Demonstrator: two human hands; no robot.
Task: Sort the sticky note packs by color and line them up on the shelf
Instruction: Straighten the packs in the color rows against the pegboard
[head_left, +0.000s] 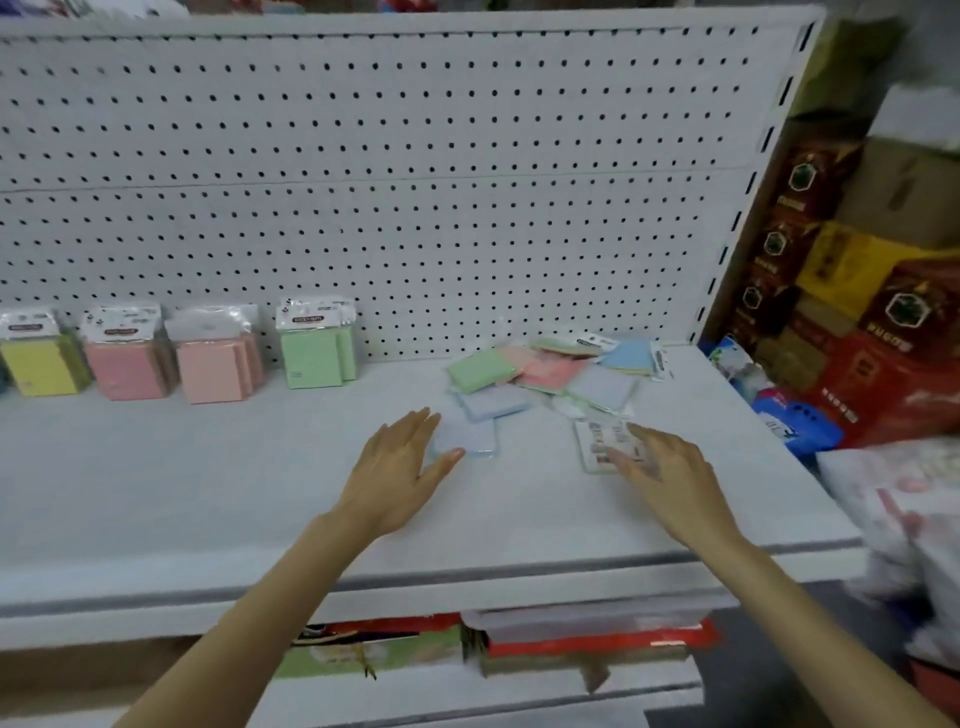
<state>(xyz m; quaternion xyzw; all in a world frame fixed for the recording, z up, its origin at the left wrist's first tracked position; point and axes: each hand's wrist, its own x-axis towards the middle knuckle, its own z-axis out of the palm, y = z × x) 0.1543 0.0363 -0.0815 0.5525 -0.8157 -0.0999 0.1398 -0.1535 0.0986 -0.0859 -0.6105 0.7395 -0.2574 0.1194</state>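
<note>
Shelf carries sorted packs upright, headers up

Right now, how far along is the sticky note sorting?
Done: yellow packs, pink packs, peach packs and green packs stand along the back. In hand: nothing gripped; the left hand is at a pale blue pack, the right hand at a white-backed pack. Left: the mixed pile lying flat.

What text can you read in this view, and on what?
"STICKY NOTE", probably: header card of the upright green pack.
Yellow pack and neighbouring pink pack labels: too blurred.
Flat pack by the right hand: print too small.
Red boxes: unreadable.
</note>
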